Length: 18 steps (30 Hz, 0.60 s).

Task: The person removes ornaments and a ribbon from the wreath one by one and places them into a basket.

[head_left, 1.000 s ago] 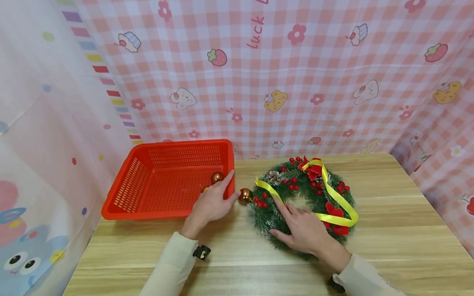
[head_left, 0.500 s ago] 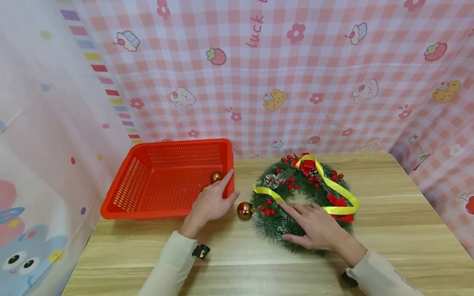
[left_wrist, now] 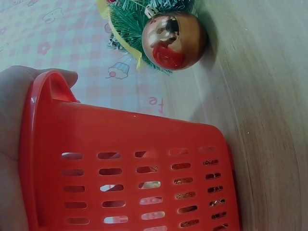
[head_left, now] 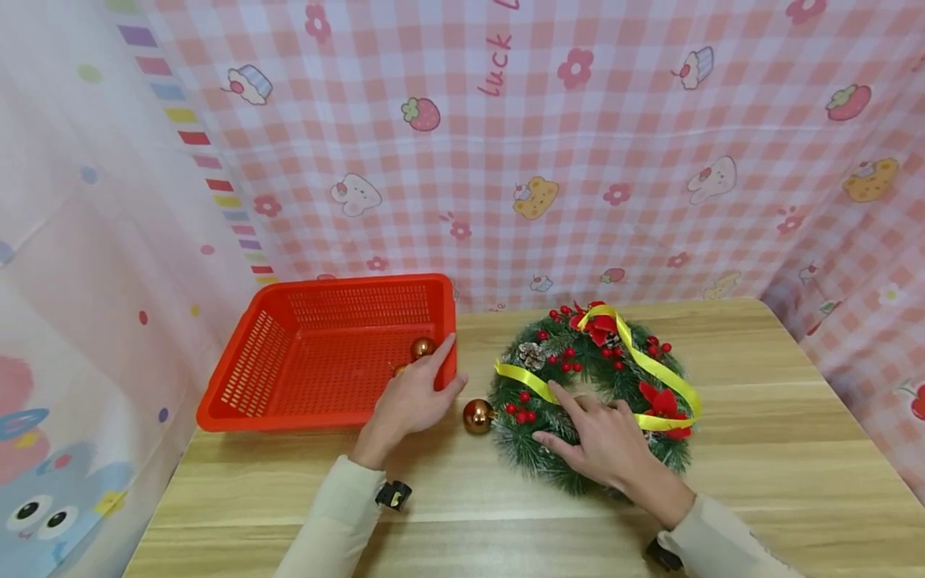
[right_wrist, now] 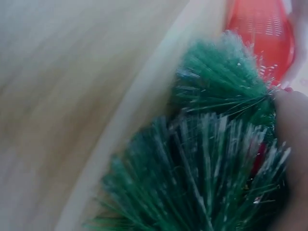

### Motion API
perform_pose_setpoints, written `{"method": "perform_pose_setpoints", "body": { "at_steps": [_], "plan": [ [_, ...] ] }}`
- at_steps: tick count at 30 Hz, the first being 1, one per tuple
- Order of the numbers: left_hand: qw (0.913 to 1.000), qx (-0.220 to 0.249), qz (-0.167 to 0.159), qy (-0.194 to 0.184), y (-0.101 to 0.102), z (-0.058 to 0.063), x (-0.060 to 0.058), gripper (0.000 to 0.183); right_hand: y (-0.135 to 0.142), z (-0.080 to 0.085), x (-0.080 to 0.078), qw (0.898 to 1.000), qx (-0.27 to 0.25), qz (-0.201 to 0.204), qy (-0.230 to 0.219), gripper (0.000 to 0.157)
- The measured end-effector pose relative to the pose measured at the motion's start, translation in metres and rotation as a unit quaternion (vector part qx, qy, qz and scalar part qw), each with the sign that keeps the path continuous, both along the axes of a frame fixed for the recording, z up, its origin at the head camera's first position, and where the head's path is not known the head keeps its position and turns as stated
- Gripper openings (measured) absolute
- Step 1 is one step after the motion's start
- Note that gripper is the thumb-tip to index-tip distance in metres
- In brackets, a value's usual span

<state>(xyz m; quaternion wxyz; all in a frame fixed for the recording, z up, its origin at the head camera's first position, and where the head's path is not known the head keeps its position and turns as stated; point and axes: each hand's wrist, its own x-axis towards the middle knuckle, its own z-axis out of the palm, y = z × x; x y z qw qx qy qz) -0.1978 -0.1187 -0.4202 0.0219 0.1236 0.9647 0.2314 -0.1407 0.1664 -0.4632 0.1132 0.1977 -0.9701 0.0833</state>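
Note:
On the right half of the table lies a green Christmas wreath (head_left: 531, 449) with red berries, red flowers and a pinecone. My right hand (head_left: 607, 437) grips its near side, fingers reaching into the centre, index finger by the yellow ribbon (head_left: 668, 377) draped loosely across the wreath. A shiny copper bauble (head_left: 478, 417) sits against the wreath's left edge, its cap among the needles in the left wrist view. My left hand (head_left: 412, 401) holds the right rim of a red plastic basket (head_left: 253, 421), thumb outside it. Needles (right_wrist: 192, 173) fill much of the blurred right wrist view.
Inside the basket, beside the left hand, lie copper baubles (head_left: 422, 348), partly hidden. The wooden table (head_left: 780, 449) extends right of the wreath. A pink checked cloth (head_left: 614, 144) hangs behind the table's back edge.
The wreath has turned counterclockwise, carrying the bauble nearer to me along its left side. My right hand shifted right, then back slightly left. The left hand and basket have stayed put.

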Motion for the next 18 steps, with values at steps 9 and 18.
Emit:
{"method": "perform_pose_setpoints", "body": {
  "at_steps": [9,18],
  "plan": [
    [0.9999,-0.002,-0.001,0.013,0.001,-0.001,0.000,0.069,0.010,-0.006,-0.002,0.995,0.009,0.075,0.061,0.077],
    [1.0000,0.002,-0.003,0.002,-0.001,-0.001,-0.001,0.070,0.025,-0.009,-0.006,0.989,0.011,0.136,0.062,0.079]
  ]
}}
